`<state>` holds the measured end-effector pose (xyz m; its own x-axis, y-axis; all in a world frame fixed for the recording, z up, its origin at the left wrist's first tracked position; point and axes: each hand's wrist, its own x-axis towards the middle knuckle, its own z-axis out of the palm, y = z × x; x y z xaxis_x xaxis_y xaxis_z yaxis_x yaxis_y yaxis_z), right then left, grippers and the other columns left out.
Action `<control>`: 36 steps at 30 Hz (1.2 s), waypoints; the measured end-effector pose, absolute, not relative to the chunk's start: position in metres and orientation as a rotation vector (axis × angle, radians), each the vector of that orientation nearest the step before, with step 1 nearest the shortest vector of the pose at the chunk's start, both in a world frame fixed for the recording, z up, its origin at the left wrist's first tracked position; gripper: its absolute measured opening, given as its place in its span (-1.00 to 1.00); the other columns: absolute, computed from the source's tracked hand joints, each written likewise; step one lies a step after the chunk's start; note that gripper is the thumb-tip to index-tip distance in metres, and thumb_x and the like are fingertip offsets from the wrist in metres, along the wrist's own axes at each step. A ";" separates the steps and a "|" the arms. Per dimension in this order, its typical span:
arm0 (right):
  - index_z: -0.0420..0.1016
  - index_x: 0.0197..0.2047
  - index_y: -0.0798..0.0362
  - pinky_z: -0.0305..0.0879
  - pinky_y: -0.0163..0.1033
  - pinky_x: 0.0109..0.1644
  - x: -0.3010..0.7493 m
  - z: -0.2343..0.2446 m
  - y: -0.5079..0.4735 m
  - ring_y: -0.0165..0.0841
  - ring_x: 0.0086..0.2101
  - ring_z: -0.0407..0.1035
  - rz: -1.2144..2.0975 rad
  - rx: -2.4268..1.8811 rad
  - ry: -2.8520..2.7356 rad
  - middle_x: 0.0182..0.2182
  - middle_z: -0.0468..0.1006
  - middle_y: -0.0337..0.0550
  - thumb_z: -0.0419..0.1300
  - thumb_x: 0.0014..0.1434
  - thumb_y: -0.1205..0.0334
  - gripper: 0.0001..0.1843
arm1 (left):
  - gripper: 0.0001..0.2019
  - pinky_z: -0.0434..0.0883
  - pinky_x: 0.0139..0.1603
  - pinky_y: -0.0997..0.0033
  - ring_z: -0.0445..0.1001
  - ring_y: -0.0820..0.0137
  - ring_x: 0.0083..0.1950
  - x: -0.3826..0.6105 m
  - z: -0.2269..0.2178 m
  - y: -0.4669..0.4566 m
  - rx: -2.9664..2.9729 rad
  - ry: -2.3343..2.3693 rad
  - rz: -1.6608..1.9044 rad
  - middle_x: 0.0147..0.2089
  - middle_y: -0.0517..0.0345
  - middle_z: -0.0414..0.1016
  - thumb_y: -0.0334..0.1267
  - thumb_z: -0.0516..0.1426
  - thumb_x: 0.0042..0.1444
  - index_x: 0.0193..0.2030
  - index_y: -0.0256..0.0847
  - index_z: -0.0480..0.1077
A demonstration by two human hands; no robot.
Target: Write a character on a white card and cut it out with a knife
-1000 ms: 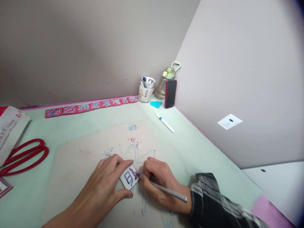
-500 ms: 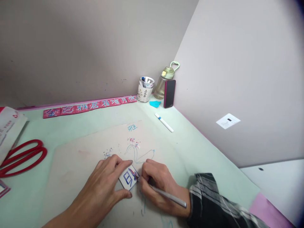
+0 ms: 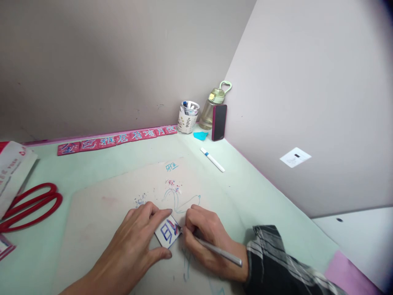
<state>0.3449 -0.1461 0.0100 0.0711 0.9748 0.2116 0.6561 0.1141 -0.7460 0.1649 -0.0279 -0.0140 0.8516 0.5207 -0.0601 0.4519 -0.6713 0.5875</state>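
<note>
A small white square tile (image 3: pixel 167 237) with a blue character drawn on it and some reddish cuts at its right side lies on the board. My left hand (image 3: pixel 138 235) grips it by opposite edges between thumb and forefinger. In my right hand (image 3: pixel 208 241) is a slim silver craft knife (image 3: pixel 222 253), held like a pen. Its tip meets the tile's right part, though my fingers partly hide the blade. Blue and red shavings (image 3: pixel 173 184) lie scattered just beyond the tile, near light blue pen lines on the board.
The pale board (image 3: pixel 98 213) covers part of the green table (image 3: pixel 254 196). Red-handled scissors (image 3: pixel 33 207) and a white packet (image 3: pixel 15 174) lie left. Carved pink tiles (image 3: pixel 116 139) line the wall. A pen jar (image 3: pixel 188 119), bottle (image 3: pixel 208 112), phone (image 3: pixel 219 123) and white marker (image 3: pixel 212 159) are farther back.
The knife tip has shifted slightly on the tile's right part, my right hand moving with it. My left hand keeps its grip. The whole view has shifted a little.
</note>
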 end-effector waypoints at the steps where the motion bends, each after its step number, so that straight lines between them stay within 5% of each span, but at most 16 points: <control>1: 0.05 -0.43 0.00 0.02 -0.32 -0.39 0.345 0.011 -0.146 -0.43 -0.47 0.11 0.556 -1.619 -1.673 -0.50 0.20 -0.31 0.00 0.21 0.44 -0.77 | -0.42 0.39 0.00 0.16 0.36 0.18 -0.03 0.165 -0.014 -0.028 2.413 0.706 0.147 -0.03 0.20 0.40 -0.30 0.33 -0.03 0.15 0.14 0.35; 36: 0.04 -0.41 -0.01 0.05 -0.30 -0.37 0.342 0.015 -0.147 -0.40 -0.45 0.15 0.543 -1.654 -1.756 -0.49 0.21 -0.28 -0.01 0.24 0.41 -0.77 | -0.45 0.40 -0.01 0.17 0.37 0.19 -0.05 0.165 -0.012 -0.030 2.421 0.696 0.200 -0.05 0.18 0.41 -0.33 0.31 -0.03 0.14 0.10 0.37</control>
